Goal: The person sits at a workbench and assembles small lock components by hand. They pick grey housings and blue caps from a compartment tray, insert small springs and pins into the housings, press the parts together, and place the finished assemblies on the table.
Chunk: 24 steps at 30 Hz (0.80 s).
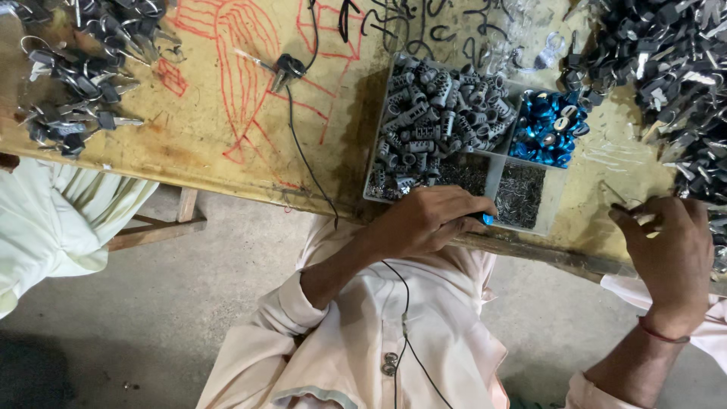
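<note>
The left hand [428, 220] rests at the near edge of the surface [204, 129], fingers curled around a small blue part [488, 219] that shows at the fingertips. It lies just in front of a divided plastic tray [492, 174], which holds grey metal cylinders [435, 113], shiny blue caps [549, 127] and fine dark pins [521, 195] in separate compartments. The right hand [670, 254] sits well apart at the right edge, fingers bent and pinching a thin dark piece [632, 208] beside a large heap of keys [666, 60]. Another pile of keys [76, 68] lies at the far left. A black cable [303, 151] runs across the yellow, red-scribbled surface.
</note>
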Motion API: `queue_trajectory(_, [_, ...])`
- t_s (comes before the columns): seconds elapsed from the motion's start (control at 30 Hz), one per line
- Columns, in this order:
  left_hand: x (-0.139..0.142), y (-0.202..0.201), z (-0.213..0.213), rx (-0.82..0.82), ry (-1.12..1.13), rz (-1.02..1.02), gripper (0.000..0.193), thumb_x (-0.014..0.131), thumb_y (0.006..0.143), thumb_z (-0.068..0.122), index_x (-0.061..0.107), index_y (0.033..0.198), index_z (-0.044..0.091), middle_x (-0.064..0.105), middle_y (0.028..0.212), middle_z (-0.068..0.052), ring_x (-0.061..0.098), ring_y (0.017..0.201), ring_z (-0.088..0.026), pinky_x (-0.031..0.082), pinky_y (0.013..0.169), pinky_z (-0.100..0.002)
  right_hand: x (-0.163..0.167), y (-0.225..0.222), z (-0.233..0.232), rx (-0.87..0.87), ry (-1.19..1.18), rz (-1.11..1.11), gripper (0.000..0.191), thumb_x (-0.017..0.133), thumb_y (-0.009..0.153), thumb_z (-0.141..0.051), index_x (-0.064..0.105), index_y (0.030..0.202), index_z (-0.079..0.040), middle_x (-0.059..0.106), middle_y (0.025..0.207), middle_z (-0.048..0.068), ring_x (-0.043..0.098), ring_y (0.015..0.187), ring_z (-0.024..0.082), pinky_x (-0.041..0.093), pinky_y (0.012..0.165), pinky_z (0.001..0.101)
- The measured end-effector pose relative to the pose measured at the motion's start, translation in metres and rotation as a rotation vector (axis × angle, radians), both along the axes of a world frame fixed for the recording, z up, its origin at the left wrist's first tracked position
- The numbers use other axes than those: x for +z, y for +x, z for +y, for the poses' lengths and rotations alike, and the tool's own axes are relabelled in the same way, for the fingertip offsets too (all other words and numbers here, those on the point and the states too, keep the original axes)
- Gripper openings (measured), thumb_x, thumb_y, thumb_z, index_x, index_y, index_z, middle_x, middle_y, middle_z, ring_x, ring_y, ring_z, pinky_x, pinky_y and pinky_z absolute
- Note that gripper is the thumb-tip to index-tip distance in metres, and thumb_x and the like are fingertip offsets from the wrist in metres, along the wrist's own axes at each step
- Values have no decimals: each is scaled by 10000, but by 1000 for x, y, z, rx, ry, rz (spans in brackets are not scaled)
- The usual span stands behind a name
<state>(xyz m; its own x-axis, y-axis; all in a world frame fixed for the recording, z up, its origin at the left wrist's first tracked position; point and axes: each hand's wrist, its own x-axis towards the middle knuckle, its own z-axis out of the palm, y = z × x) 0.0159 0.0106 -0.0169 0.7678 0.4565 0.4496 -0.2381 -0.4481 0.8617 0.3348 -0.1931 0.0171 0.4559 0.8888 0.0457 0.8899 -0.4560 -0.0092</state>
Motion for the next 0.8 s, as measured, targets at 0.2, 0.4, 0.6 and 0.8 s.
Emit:
queue_trajectory(0.2, [1, 0, 1, -2, 2, 6, 323, 741, 946, 69, 624, 1247, 72, 700, 1001, -88, 696, 914, -282, 557, 823, -406, 10, -21, 22, -312, 333, 640, 291, 765, 1081, -132, 548, 1134, 55, 682, 882, 115, 666, 758, 127, 522, 676, 287])
queue_trajectory(0.4, [3, -1, 0, 1, -18, 1, 311, 744, 954, 73, 623, 1240, 73, 699, 1009, -86, 696, 919, -281, 552, 822, -406, 30, -49, 46, -336, 734, 1231, 177, 618, 1047, 28, 650, 1220, 52, 692, 944, 50, 673, 837, 96, 582, 794, 214])
queue_trajectory(0.6, [8, 0, -2, 23, -28, -6, 312, 736, 967, 75, 615, 1255, 94, 702, 1045, -75, 704, 948, -280, 561, 837, -400, 18, -51, 31, -85, 620, 830, 173, 685, 1053, 46, 654, 1223, 61, 652, 1093, 127, 643, 910, 127, 573, 845, 288])
queue_trajectory(0.8, [15, -5, -10, -6, -112, 18, 338, 721, 989, 61, 588, 1298, 100, 697, 1090, -84, 714, 1006, -288, 576, 840, -394, 6, -50, 30, 86, 846, 1260, 88, 671, 1131, -56, 588, 1133, -27, 659, 1126, 119, 670, 984, 163, 550, 970, 287])
